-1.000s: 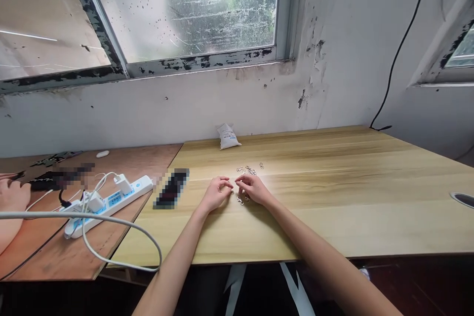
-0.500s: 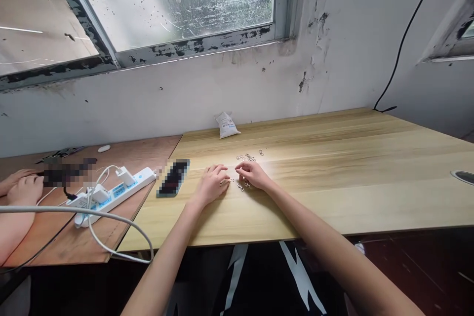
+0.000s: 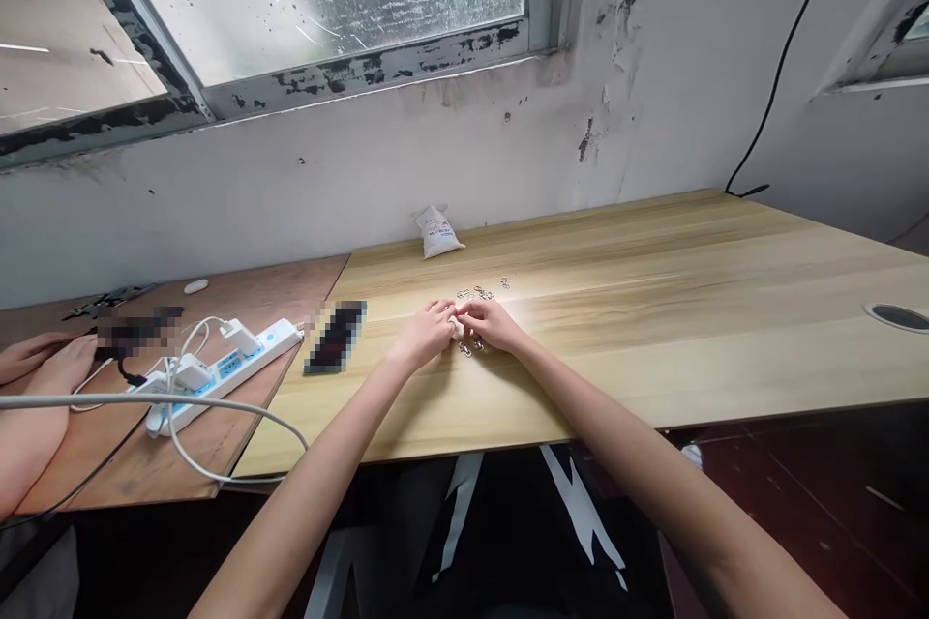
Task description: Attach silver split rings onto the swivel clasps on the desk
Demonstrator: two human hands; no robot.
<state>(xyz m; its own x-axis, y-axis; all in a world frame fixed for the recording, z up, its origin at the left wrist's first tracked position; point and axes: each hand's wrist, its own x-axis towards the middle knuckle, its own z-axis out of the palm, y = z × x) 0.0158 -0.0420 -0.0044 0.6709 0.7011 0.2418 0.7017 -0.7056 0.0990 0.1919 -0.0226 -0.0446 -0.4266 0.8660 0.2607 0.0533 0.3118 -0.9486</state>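
Hold your left hand [image 3: 428,334] and right hand [image 3: 494,325] together, fingertips firmly closed on the small pale piece [image 3: 457,331], wrists low over the counter [image 3: 653,309], minding the small metal rings [image 3: 475,293] scattered just in front of the white sachet [image 3: 438,232].

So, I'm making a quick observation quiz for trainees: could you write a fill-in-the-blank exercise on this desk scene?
1. The left hand and right hand meet at the ____ among small metal fittings.
2. A white pouch stands against the ____ at the far edge of the pale wooden desk.
3. A white power strip lies on a brown board to the ____ of the desk.

Missing words: fingertips; wall; left.
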